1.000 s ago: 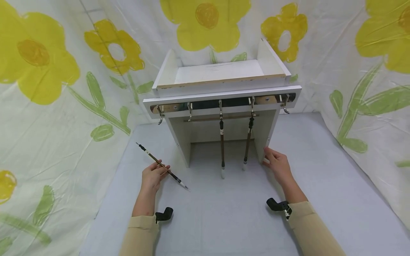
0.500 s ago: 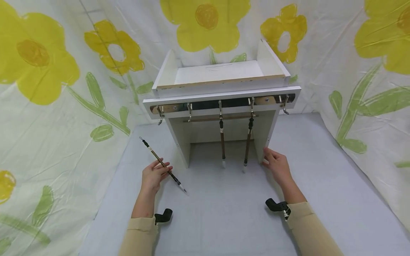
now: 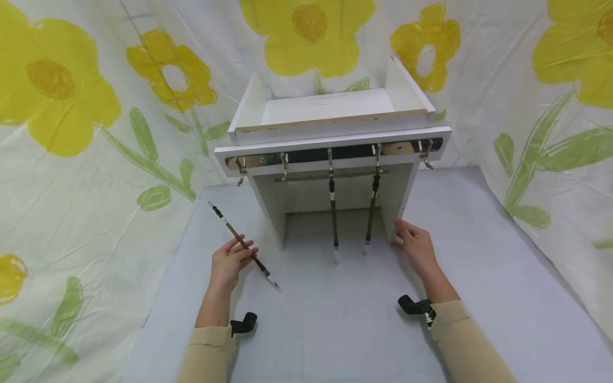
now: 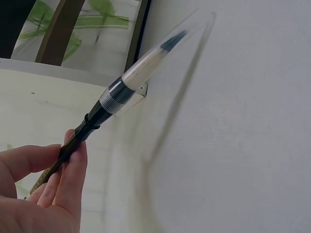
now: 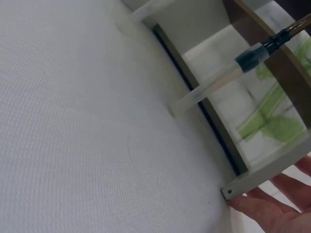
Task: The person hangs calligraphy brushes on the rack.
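My left hand point(image 3: 229, 264) pinches a calligraphy brush point(image 3: 238, 238) between thumb and fingers, left of a white rack point(image 3: 330, 136). That brush slants, its hanging loop up to the left and its tip down to the right. In the left wrist view a clear cap point(image 4: 146, 65) covers its pale, dark-tipped bristles. My right hand point(image 3: 417, 250) holds the lower front corner of the rack's right side panel point(image 3: 399, 205). Two more capped brushes hang from the rack's hooks, a middle brush point(image 3: 333, 218) and a right brush point(image 3: 371, 210).
A metal strip with several hooks runs along the rack's front; the far-left hook point(image 3: 240, 173) bears nothing. The rack stands on a pale table point(image 3: 311, 330). A flowered curtain point(image 3: 105, 213) surrounds the back and sides.
The brush in my left hand has turned a little steeper, its loop end rising and its tip dropping. The middle hanging brush sways slightly. My right hand stays on the rack.
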`<control>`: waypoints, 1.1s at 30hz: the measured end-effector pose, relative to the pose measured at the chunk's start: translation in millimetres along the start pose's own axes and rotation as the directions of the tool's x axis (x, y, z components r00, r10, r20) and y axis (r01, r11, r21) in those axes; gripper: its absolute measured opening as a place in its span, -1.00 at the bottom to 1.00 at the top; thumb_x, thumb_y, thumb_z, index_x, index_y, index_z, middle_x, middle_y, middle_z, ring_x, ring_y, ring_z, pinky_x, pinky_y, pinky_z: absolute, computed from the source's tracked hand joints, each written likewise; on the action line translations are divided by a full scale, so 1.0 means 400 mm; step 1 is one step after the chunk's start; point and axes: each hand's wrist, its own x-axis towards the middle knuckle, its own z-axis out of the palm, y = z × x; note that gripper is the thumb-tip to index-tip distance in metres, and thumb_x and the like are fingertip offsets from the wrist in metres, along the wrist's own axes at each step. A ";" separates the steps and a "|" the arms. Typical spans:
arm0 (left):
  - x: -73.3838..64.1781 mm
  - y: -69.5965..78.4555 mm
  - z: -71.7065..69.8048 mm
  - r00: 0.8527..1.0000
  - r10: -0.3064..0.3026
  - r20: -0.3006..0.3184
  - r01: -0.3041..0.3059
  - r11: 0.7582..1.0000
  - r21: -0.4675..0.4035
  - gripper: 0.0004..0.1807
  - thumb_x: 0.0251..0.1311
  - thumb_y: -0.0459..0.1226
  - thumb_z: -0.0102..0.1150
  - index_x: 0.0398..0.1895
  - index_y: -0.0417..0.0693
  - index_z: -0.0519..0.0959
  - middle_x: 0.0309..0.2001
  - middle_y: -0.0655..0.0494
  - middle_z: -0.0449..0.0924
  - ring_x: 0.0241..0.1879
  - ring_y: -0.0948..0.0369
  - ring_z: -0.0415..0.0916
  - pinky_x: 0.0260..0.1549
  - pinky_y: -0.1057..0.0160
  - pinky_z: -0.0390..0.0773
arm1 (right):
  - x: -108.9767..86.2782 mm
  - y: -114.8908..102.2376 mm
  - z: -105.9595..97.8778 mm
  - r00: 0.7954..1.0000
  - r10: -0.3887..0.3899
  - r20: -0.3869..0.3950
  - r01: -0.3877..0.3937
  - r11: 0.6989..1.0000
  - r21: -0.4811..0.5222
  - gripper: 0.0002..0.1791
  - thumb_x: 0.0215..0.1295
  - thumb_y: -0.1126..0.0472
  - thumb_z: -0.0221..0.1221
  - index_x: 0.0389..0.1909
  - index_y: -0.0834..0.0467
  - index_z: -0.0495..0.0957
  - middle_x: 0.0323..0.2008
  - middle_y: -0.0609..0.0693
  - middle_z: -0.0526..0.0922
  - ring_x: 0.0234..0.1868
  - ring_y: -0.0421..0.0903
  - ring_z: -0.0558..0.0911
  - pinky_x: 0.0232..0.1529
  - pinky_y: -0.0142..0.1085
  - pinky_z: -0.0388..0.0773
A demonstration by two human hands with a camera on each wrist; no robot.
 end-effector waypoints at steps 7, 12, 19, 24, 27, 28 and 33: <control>-0.005 0.004 -0.003 1.000 0.023 0.006 -0.022 1.000 -0.003 -0.37 0.32 -0.55 0.16 0.46 -0.20 0.32 0.25 -0.27 0.55 -0.21 0.25 0.76 -0.12 0.29 0.70 | 0.006 -0.002 0.003 1.000 0.008 -0.008 -0.008 1.000 0.003 -0.12 0.39 -0.35 0.06 0.46 0.23 0.32 0.49 0.15 0.29 0.45 0.14 0.38 0.18 -0.17 0.54; -0.011 0.009 -0.003 0.999 0.032 0.014 -0.032 0.999 0.012 -0.38 0.32 -0.55 0.16 0.45 -0.20 0.33 0.23 -0.27 0.57 -0.21 0.25 0.77 -0.11 0.28 0.70 | 0.005 0.001 0.001 1.000 0.009 -0.007 -0.009 1.000 0.015 -0.12 0.39 -0.35 0.06 0.46 0.23 0.31 0.50 0.15 0.29 0.45 0.15 0.37 0.19 -0.16 0.53; -0.020 0.021 -0.002 0.999 0.043 0.022 -0.044 0.999 0.008 -0.38 0.31 -0.56 0.17 0.44 -0.21 0.34 0.17 -0.21 0.63 -0.21 0.23 0.77 -0.11 0.26 0.70 | 0.003 0.000 -0.003 1.000 0.004 -0.003 -0.004 1.000 0.012 -0.12 0.39 -0.35 0.05 0.46 0.23 0.31 0.49 0.14 0.30 0.45 0.14 0.38 0.17 -0.19 0.55; -0.033 0.038 0.001 0.998 0.051 0.032 -0.052 0.999 0.004 -0.40 0.30 -0.55 0.19 0.41 -0.19 0.37 0.03 -0.06 0.72 -0.19 0.20 0.77 -0.08 0.23 0.70 | 0.004 -0.002 -0.005 1.000 0.004 -0.004 -0.004 1.000 0.017 -0.11 0.39 -0.35 0.05 0.46 0.25 0.31 0.50 0.16 0.29 0.46 0.15 0.37 0.18 -0.19 0.54; -0.043 0.047 0.002 0.998 0.053 0.033 -0.053 0.999 0.005 -0.41 0.30 -0.55 0.19 0.40 -0.18 0.39 -0.05 0.04 0.74 -0.18 0.18 0.77 -0.07 0.22 0.69 | 0.005 -0.003 -0.004 1.000 0.008 -0.003 -0.008 1.000 0.023 -0.11 0.39 -0.34 0.06 0.46 0.25 0.29 0.50 0.16 0.27 0.46 0.16 0.35 0.20 -0.17 0.53; -0.046 0.050 0.002 0.998 0.053 0.033 -0.053 0.999 0.009 -0.41 0.30 -0.54 0.19 0.40 -0.17 0.39 -0.07 0.06 0.74 -0.18 0.18 0.77 -0.07 0.22 0.69 | 0.006 -0.003 -0.003 1.000 0.011 -0.005 -0.011 1.000 0.027 -0.11 0.38 -0.34 0.06 0.46 0.25 0.30 0.50 0.16 0.27 0.47 0.16 0.35 0.21 -0.16 0.53; -0.059 0.057 0.004 0.998 0.063 0.022 -0.064 0.998 0.012 -0.42 0.30 -0.54 0.19 0.39 -0.16 0.41 -0.08 0.08 0.75 -0.16 0.16 0.77 -0.08 0.23 0.69 | 0.006 -0.001 0.000 1.000 0.022 -0.006 -0.022 0.999 0.033 -0.11 0.38 -0.34 0.07 0.46 0.25 0.30 0.51 0.16 0.27 0.47 0.17 0.35 0.21 -0.14 0.52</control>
